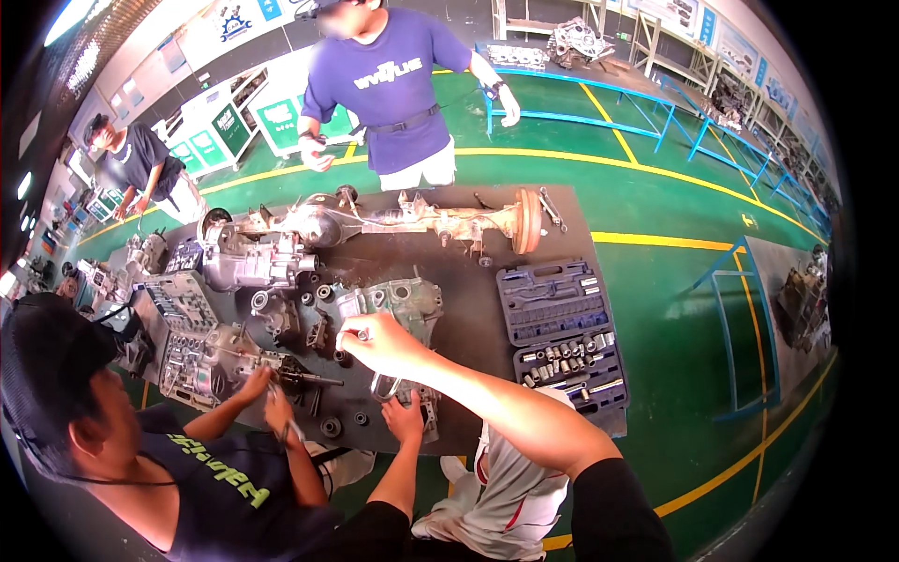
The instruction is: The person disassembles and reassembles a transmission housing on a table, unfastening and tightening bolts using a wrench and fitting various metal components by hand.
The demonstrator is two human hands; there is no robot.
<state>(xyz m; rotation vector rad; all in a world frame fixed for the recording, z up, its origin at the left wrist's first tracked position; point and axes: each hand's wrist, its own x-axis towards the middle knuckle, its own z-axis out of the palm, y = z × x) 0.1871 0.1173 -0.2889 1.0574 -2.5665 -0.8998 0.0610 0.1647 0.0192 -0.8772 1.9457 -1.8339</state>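
Note:
My right hand [379, 343] is closed in a pinch above the near end of a grey metal gear housing [412, 298]. A small round metal piece shows at its fingertips, too small to name. Below it, my left hand [403, 419] has its fingers bent against a curved silver metal part [383, 385] at the table's near edge; my right forearm passes just above. Loose bearings and gears [324, 291] lie left of my right hand, beside a dark metal housing [274, 315].
A dark table [468, 351] carries a rusty axle [403, 220] along its far side. An open blue socket set [552, 314] lies at right. One co-worker's hands [267, 398] work on a gearbox [220, 361] at left; another person [389, 84] stands across the table.

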